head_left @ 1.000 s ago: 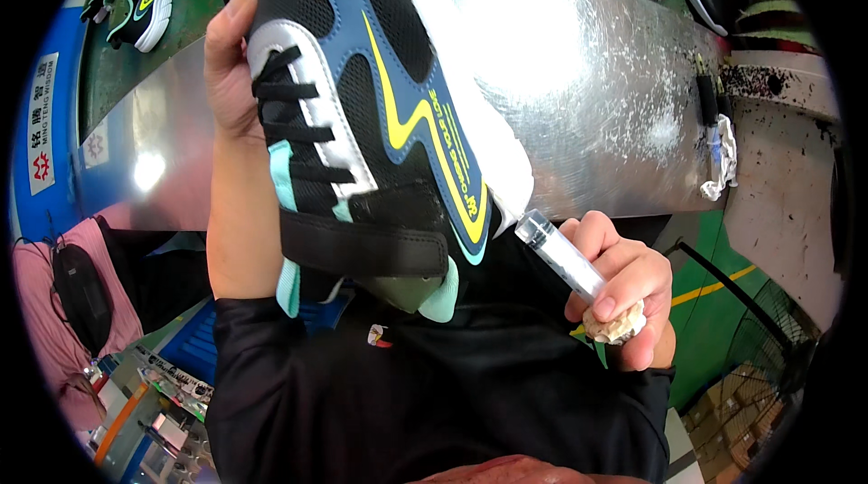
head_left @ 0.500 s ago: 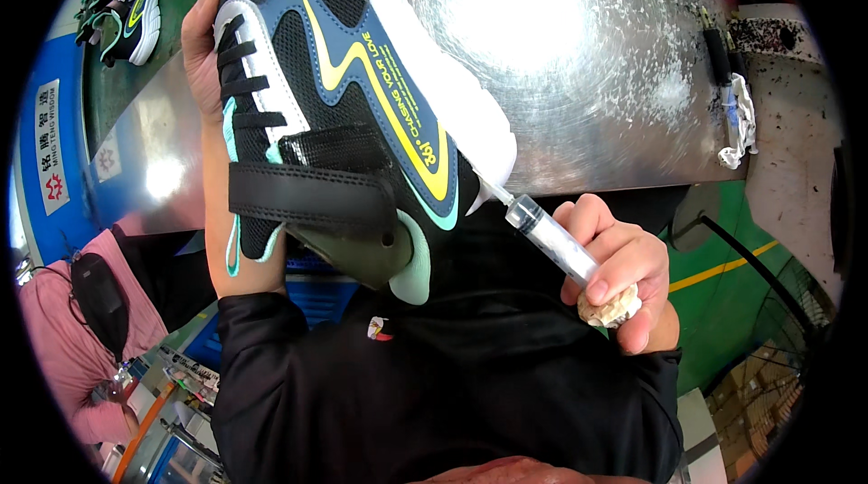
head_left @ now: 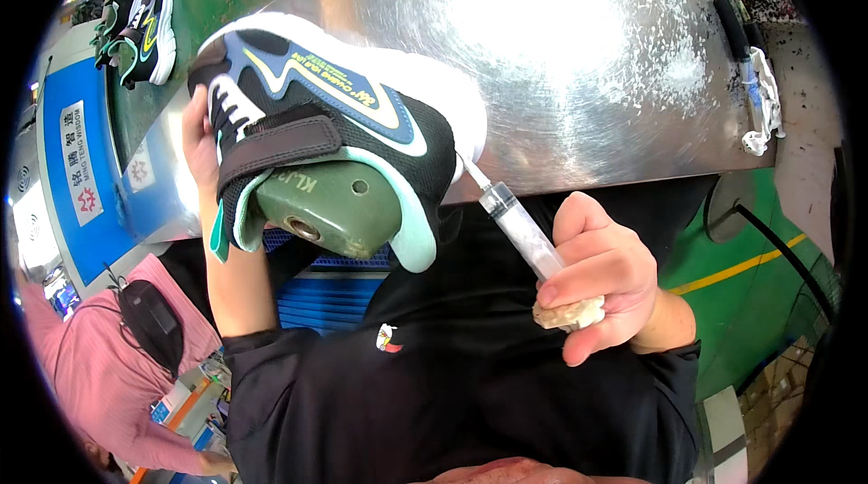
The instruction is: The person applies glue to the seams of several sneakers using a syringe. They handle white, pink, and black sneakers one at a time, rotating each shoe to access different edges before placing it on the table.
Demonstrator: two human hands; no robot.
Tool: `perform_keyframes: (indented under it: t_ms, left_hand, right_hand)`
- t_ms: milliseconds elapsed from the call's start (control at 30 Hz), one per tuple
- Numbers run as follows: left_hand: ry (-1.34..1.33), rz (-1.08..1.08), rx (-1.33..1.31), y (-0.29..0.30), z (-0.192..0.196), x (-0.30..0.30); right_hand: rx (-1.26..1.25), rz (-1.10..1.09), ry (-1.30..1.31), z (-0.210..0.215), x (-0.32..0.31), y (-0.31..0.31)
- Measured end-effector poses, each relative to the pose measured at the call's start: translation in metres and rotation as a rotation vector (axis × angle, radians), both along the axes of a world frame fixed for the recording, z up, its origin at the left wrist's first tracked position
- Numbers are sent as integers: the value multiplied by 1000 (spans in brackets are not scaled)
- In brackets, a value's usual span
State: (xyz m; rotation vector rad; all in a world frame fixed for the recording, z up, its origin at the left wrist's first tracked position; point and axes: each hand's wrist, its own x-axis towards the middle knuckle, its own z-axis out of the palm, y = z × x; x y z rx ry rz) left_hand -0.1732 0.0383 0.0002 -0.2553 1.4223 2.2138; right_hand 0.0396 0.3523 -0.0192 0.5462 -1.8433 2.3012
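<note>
My left hand [head_left: 196,136] is closed round the toe end of a child's sneaker [head_left: 330,90], black and blue-grey with yellow trim, a white sole and a mint collar lining. A green shoe last [head_left: 330,204] fills the shoe opening, below its dark strap. My left fingers are mostly hidden behind the shoe. My right hand [head_left: 610,271] grips a clear syringe [head_left: 526,232] with whitish contents. Its nozzle points up-left and meets the heel, near where the upper joins the sole. A lumpy cream-coloured crust [head_left: 570,313] covers the syringe's plunger end, by my thumb.
Beneath the shoe is a scratched metal tabletop [head_left: 561,113] with white residue. More sneakers [head_left: 149,41] stand at far left. A black-handled tool [head_left: 731,27] and crumpled white wrapping [head_left: 768,104] lie at the right. A person in pink [head_left: 108,375] is at lower left.
The shoe has tilted and turned, with its opening and the green last now facing me more. The syringe has shifted slightly left, its tip still at the heel.
</note>
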Motion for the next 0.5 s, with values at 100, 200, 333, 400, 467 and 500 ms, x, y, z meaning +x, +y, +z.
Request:
perform_keyframes:
  t_ms: [100, 200, 333, 400, 467, 500]
  left_hand:
    - [-63, 87, -102, -15, 9, 20]
    - [46, 51, -287, -61, -1, 38]
    - [-49, 121, -130, -89, -2, 70]
    - [-47, 105, -128, -97, -3, 92]
    - [-76, 86, -157, -96, 2, 112]
    - [-61, 74, -92, -92, 0, 123]
  right_hand:
    - [91, 58, 20, 5, -9, 0]
    - [111, 26, 21, 6, -13, -8]
    - [143, -24, 37, 4, -14, -19]
    - [162, -32, 48, 1, -14, -24]
    - [180, -29, 50, 2, -15, -26]
    - [187, -30, 50, 3, -16, -26]
